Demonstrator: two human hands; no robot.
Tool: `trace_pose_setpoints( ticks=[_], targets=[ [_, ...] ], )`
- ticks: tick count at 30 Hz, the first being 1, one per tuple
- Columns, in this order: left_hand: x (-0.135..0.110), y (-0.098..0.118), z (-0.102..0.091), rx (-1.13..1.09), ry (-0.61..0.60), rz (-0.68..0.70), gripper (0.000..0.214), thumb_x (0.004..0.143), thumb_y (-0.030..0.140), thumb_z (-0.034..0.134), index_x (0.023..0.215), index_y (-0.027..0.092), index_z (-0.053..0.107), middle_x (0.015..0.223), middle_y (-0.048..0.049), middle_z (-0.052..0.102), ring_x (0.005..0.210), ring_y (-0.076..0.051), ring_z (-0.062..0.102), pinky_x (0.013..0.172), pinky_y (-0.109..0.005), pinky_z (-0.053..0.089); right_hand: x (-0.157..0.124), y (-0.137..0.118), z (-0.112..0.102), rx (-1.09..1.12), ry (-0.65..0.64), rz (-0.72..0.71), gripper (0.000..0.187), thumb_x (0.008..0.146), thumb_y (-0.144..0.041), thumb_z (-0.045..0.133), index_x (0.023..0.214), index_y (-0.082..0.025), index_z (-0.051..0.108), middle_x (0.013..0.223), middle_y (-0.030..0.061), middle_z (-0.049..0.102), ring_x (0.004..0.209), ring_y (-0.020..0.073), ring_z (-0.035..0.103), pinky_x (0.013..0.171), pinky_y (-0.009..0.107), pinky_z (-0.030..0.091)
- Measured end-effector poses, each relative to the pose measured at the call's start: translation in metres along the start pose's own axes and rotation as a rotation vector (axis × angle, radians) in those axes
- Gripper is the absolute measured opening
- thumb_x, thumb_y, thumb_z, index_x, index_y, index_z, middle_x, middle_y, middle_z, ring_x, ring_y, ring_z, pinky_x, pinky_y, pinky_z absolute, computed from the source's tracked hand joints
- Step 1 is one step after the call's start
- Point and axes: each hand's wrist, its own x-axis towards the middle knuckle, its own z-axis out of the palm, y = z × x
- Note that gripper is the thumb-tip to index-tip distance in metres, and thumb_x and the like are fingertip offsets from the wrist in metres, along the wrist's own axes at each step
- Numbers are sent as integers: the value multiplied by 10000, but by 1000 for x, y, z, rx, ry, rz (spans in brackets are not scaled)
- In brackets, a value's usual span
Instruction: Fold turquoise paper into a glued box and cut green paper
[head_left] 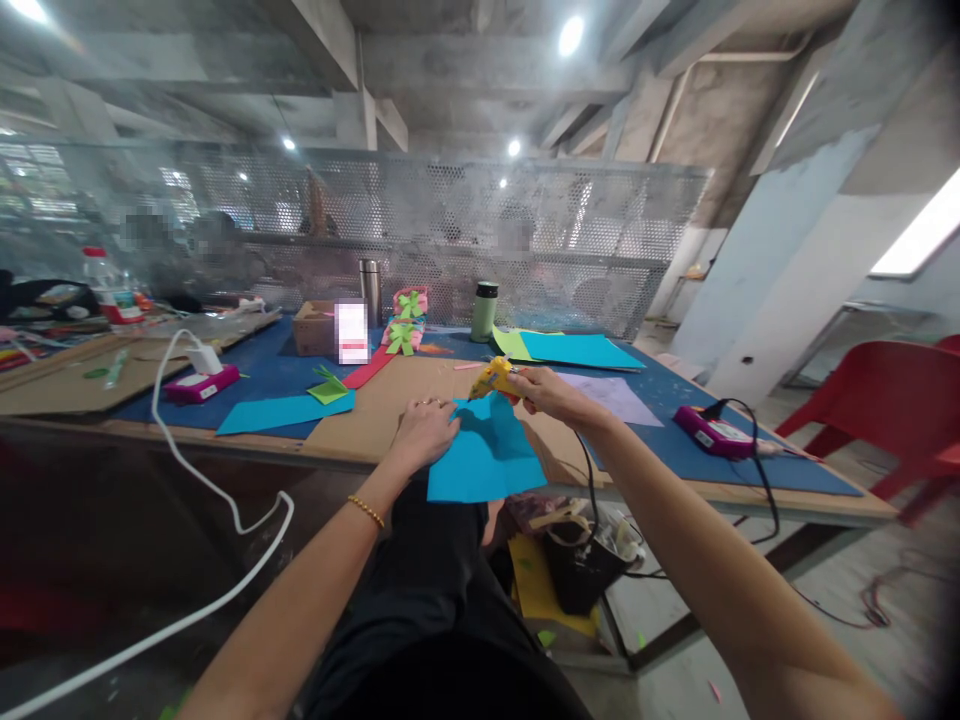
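My right hand (544, 393) is wrapped around a yellow hot glue gun (491, 378). Its nozzle points left and down, close to the upper edge of a bright blue sheet of paper (487, 465). That sheet lies over brown cardboard, and its near end hangs past the table edge above my lap. My left hand (427, 432) grips the sheet's left side, fingers bent and partly hidden, with a ring and a bead bracelet showing. A black cord hangs below my right wrist.
Left on the table are a blue paper strip (289, 412), green paper (328, 388) and a magenta power strip (201, 384). Behind stand a cardboard box (311, 330), steel flask (370, 290) and green bottle (484, 312). Another power strip (712, 432) sits right, near red chairs (862, 400).
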Motion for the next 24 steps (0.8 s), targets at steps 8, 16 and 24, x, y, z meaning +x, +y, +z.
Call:
trace_pose_setpoints(
  ticks=[8,16,24],
  targets=[
    [0,0,-1,-12,-19,11,405,1000,374,375,1266,208,633,1307,-101,665,1202,-301,557,951,-463,412,-31,15,-56,-152,275,84,658,888,-739,392,696,-156,628,533,26,546,506,130,460,527,268,349],
    [-2,-2,1,-20,-1,43,415,995,363,374,1270,197,637,1324,-85,661,1175,-309,565,937,-472,426,-75,83,-101,-1011,269,301,394,1029,-390,373,1013,-143,679,1034,147,674,862,228,634,705,299,379],
    [-1,-2,1,-8,-12,24,411,992,379,376,1268,215,632,1314,-87,664,1187,-301,549,926,-463,427,-73,118,-100,-1023,98,458,378,972,-407,516,1213,-145,641,1257,197,591,1058,295,614,864,388,435]
  ],
)
